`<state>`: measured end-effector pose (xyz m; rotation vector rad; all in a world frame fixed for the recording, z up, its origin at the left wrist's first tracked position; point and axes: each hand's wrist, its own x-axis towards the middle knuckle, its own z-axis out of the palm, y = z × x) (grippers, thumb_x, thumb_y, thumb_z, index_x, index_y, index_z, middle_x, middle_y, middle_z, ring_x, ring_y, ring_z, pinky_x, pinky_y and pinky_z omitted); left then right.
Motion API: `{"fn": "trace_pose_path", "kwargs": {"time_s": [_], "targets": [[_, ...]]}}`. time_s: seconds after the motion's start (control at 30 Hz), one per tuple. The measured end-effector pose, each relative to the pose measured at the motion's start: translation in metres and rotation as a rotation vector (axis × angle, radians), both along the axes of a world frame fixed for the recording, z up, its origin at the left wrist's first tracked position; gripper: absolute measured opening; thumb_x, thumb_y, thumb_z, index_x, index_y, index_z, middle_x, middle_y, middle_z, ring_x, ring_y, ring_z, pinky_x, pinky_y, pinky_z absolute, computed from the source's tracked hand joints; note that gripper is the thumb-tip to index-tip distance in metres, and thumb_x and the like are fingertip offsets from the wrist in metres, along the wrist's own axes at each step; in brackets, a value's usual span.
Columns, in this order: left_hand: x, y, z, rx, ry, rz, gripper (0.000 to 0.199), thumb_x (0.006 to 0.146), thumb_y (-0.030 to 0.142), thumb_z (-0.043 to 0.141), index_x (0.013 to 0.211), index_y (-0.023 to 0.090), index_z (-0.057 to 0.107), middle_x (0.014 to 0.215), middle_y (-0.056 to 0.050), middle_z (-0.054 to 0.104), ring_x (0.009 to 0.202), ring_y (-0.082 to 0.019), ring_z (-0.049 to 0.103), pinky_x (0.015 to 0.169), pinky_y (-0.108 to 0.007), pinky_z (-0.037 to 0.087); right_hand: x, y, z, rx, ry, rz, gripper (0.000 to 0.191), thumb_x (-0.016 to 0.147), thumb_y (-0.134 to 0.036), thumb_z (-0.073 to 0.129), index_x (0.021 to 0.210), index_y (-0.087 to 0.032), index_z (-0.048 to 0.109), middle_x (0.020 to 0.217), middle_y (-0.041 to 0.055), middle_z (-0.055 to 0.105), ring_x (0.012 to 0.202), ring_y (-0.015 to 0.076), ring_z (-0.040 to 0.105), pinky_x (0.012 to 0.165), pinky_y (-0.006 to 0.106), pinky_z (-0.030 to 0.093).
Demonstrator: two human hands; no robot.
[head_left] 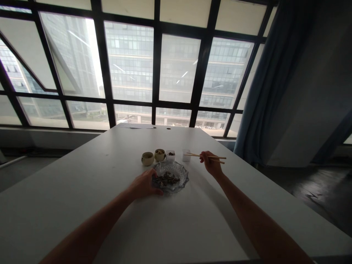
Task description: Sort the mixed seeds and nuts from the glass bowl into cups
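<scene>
Left hand (144, 184) at left rim of clear glass bowl (183, 183), fingers on the rim, thumb low by the near side. Bowl sits on white table (165, 227), upright, dark dried bits (167, 178) heaped inside; too small to say what they are. Right hand (211, 164) grips pair of wooden chopsticks (217, 158), fingers closed round them, tips pointing left, over the right-hand clear plastic cup (186, 157); can't tell if tips touch it, and no contents can be made out. Just beyond the bowl, a row from left: round pale cup (147, 159), contents unclear; second pale cup (160, 155) with light-coloured pieces in it; small clear container (170, 156) with dark bits, standing apart from the right-hand plastic cup. Papers (137, 126) at far edge of table. Large window (129, 62) behind, blue curtain (255, 99) at right.
</scene>
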<state>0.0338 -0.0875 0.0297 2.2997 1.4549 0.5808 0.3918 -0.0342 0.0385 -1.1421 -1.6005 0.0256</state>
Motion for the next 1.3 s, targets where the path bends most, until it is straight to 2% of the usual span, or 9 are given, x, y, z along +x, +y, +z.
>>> {"fn": "trace_pose_path", "kwargs": {"time_s": [0.27,0.57,0.73,0.9,1.0,1.3], "targets": [[-0.002,0.003,-0.005,0.016,-0.021,-0.001,0.063,0.054,0.058,0.086,0.099,0.027,0.054,0.112,-0.010,0.067,0.104,-0.038,0.065,0.085,-0.046,0.050,-0.012,0.003,0.001,-0.030,-0.108,0.125,0.047,0.095,-0.060,0.054,0.073,-0.021,0.069,0.068,0.0052,0.073,0.062,0.0205,0.070,0.061,0.032,0.054],[-0.001,0.005,-0.007,0.031,-0.031,-0.004,0.064,0.053,0.060,0.086,0.099,0.026,0.057,0.110,-0.010,0.069,0.101,-0.039,0.065,0.084,-0.045,0.052,-0.016,-0.002,0.007,-0.041,-0.048,0.107,0.050,0.096,-0.062,0.053,0.071,-0.021,0.068,0.064,0.0046,0.074,0.060,0.0202,0.072,0.064,0.032,0.058],[-0.002,0.005,-0.008,0.038,-0.019,0.006,0.065,0.054,0.060,0.084,0.101,0.024,0.058,0.111,-0.009,0.069,0.102,-0.039,0.065,0.084,-0.044,0.052,-0.016,-0.004,0.011,-0.045,0.023,0.117,0.053,0.094,-0.066,0.052,0.074,-0.020,0.068,0.060,0.0051,0.073,0.055,0.0203,0.072,0.058,0.032,0.059],[-0.001,0.004,-0.005,0.020,-0.023,-0.001,0.065,0.054,0.061,0.085,0.100,0.025,0.056,0.114,-0.011,0.069,0.103,-0.038,0.065,0.086,-0.045,0.052,-0.019,-0.013,0.021,-0.037,0.121,0.142,0.058,0.093,-0.071,0.050,0.074,-0.019,0.068,0.054,0.0046,0.069,0.045,0.0183,0.067,0.046,0.029,0.055],[-0.001,0.003,-0.005,0.021,-0.028,-0.003,0.063,0.054,0.059,0.086,0.098,0.025,0.055,0.115,-0.011,0.070,0.104,-0.037,0.065,0.087,-0.044,0.051,-0.025,-0.020,0.026,-0.025,0.176,0.149,0.059,0.094,-0.071,0.047,0.075,-0.019,0.066,0.054,0.0046,0.069,0.045,0.0170,0.066,0.045,0.028,0.055],[0.001,0.005,-0.011,0.095,-0.053,0.004,0.064,0.052,0.060,0.087,0.096,0.023,0.059,0.112,-0.011,0.070,0.104,-0.037,0.065,0.087,-0.044,0.052,-0.053,-0.047,0.023,-0.218,0.015,0.391,0.056,0.092,-0.066,0.056,0.065,-0.018,0.065,0.051,0.0041,0.068,0.042,0.0150,0.064,0.040,0.023,0.050]]}}
